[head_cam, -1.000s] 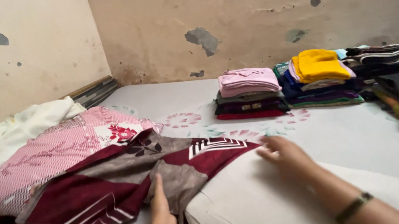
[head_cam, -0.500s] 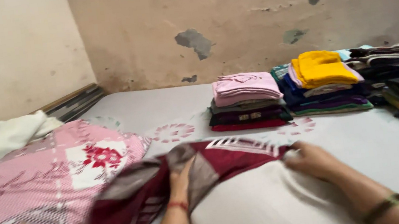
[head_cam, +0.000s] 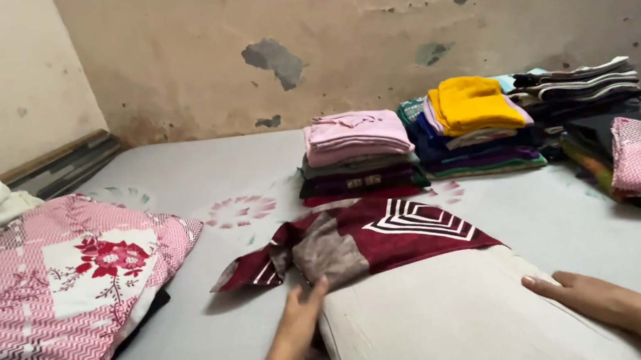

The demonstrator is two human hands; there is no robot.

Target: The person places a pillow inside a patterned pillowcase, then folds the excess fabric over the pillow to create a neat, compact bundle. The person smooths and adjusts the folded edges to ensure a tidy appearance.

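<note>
The left hand (head_cam: pixel 299 316) lies flat and open against the left edge of the white pillow (head_cam: pixel 455 323), fingertips at the maroon pillowcase (head_cam: pixel 361 240) (bunched on the pillow's far end). The right hand (head_cam: pixel 592 297), seemingly open, rests on the pillow's right side.

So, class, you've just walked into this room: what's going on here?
A person is working a maroon-and-grey cover onto a white pillow on a bed. The left hand lies flat at the cover's edge by the pillow's corner, and the right hand rests on the pillow's side. The cover sits over only the far end. Folded clothes are stacked by the wall, and a pink pillow lies to the left.
</note>
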